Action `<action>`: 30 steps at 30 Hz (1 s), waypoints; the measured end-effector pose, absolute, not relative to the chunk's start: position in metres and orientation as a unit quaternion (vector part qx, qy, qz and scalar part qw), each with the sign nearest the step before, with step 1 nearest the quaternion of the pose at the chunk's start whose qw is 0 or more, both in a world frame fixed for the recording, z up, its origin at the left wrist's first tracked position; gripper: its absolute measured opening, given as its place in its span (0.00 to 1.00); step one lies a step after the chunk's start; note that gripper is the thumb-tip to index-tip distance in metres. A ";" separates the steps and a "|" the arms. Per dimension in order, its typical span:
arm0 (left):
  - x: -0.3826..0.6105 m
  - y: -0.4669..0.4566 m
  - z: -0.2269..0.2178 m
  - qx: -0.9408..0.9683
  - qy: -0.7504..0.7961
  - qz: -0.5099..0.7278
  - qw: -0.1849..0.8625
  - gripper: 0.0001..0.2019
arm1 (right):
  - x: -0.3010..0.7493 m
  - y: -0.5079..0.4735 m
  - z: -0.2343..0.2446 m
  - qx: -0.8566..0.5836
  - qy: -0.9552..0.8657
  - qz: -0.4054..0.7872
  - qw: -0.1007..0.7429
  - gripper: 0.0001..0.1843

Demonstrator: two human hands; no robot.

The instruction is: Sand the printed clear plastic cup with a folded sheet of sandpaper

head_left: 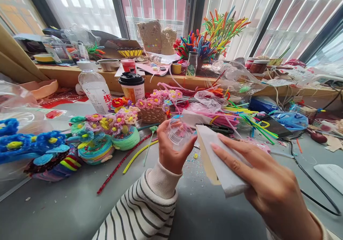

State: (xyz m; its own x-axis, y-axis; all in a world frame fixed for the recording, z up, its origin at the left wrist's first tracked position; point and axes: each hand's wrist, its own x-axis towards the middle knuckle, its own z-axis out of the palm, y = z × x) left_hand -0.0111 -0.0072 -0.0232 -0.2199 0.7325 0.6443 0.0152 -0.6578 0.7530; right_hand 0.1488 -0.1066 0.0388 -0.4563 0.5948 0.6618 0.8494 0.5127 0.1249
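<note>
My left hand is wrapped around a clear plastic cup with a barcode on it. Light blue marks show near the cup's rim. In my right hand is a white flat piece with a beige side; its exact kind I cannot make out. Its near left corner is close to the cup and my left thumb. Below the cup, a small yellow bit and colourful crumbs lie on the grey table. A red glitter stem and a yellow pipe cleaner lie left of my left hand.
Pipe-cleaner flower pots stand at left, by a water bottle and a lidded paper cup. Loose pipe cleaners pile up behind my hands. A black cable runs along the right. Crafts crowd the windowsill.
</note>
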 end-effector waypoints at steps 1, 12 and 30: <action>-0.011 -0.007 -0.023 0.571 0.329 0.708 0.253 0.33 | 0.149 -0.106 0.039 -0.445 -0.820 -0.228 0.279 0.29; -0.010 -0.008 -0.022 0.571 0.328 0.711 0.248 0.32 | 0.151 -0.108 0.040 -0.431 -0.830 -0.234 0.265 0.28; -0.010 -0.010 -0.022 0.583 0.326 0.701 0.248 0.32 | 0.157 -0.109 0.043 -0.459 -0.818 -0.216 0.271 0.32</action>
State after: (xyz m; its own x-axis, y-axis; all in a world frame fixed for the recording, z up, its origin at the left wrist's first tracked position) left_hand -0.0100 -0.0095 -0.0222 -0.1973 0.7283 0.6562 0.0331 -0.6641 0.7469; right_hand 0.1571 -0.1092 0.0428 -0.4307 0.6341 0.6422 0.8687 0.4843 0.1044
